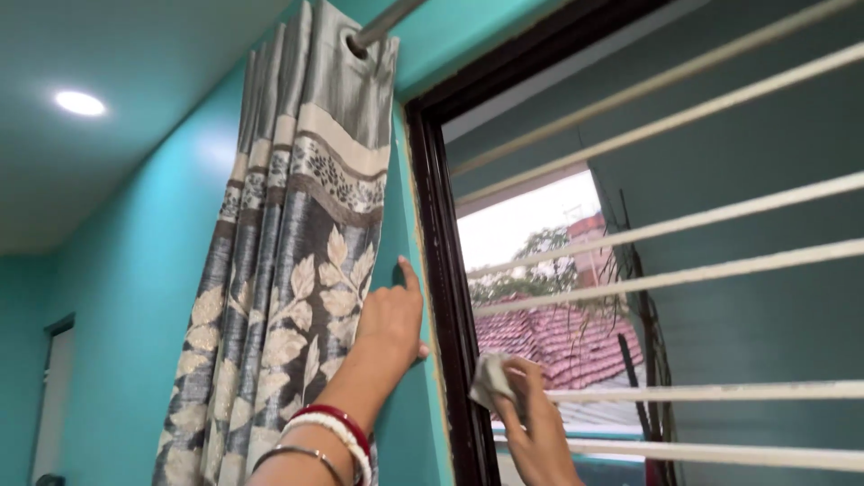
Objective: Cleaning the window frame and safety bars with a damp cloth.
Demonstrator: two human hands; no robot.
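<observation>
Left hand (pixel 391 319) is pressed flat and open on the teal wall (pixel 135 270), curtain (pixel 288 270) at its 9 o'clock; a cloth (pixel 490 378) is gripped by the right hand (pixel 535 427) at the dark window frame (pixel 445 270).

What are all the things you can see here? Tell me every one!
curtain: one, grey with cream leaf pattern, bunched left of the window
curtain rod: one, grey metal, top, through the curtain's ring
wall: teal, left of the window
window frame: one, dark brown, centre
window bars: several, cream, across the window
ceiling light: one, white and lit, upper left
rooftop: red tiles, outside, trees behind
cloth: one, pale grey, in the right hand by the frame
bangles: red, white and metal, on the left wrist
left hand: flat on the wall
right hand: grips the cloth
</observation>
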